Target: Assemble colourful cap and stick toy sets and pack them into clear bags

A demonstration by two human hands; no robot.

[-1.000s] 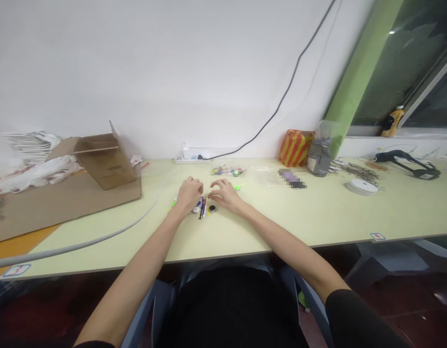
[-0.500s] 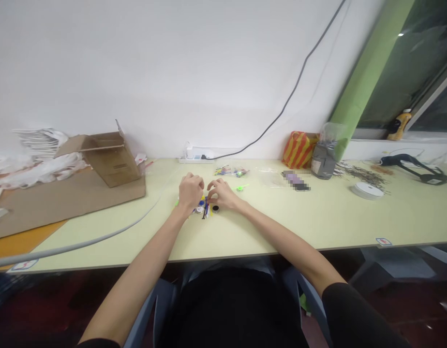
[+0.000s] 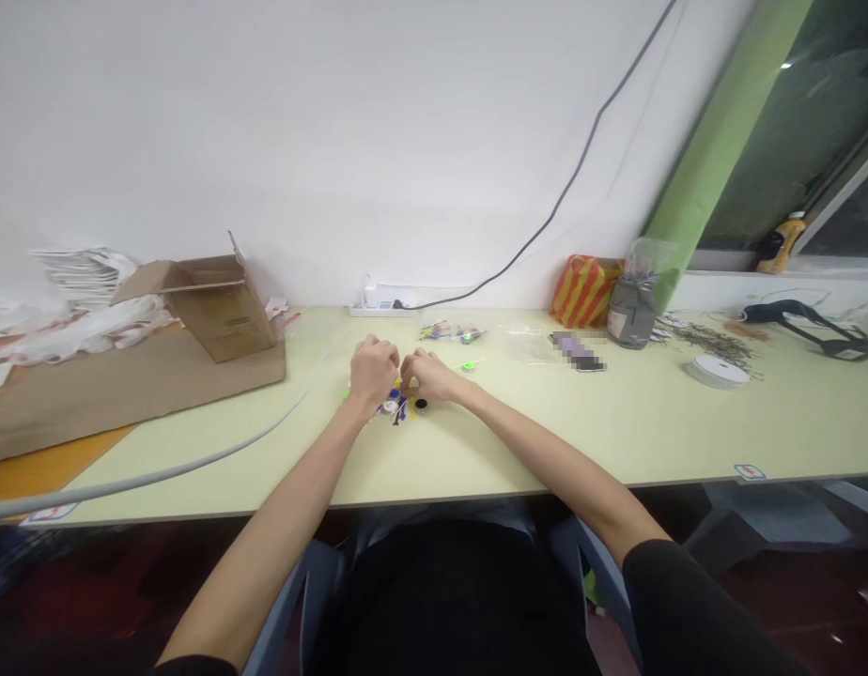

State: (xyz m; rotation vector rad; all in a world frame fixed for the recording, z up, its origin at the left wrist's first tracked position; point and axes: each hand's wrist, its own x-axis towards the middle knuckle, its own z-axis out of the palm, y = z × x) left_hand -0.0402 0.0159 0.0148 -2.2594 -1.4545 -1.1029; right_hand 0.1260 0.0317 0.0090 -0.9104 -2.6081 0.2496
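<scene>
Left hand and right hand were mid-counter, just beside each other, both grips curled down with fingers drawn together over a small cluster of colored parts. Possibly a pinch on something thin, but the fingers hid it, so can't confirm. The cluster sat directly under the hands, with a white spool and a black round disc at its edges. A gray cable curved across the counter to the left. Just beyond the hands: a green plastic piece and a bag of colored parts. Farther right: a white tape roll and a striped orange bag. Upper left of frame: a cardboard box. Back edge: a power strip.
</scene>
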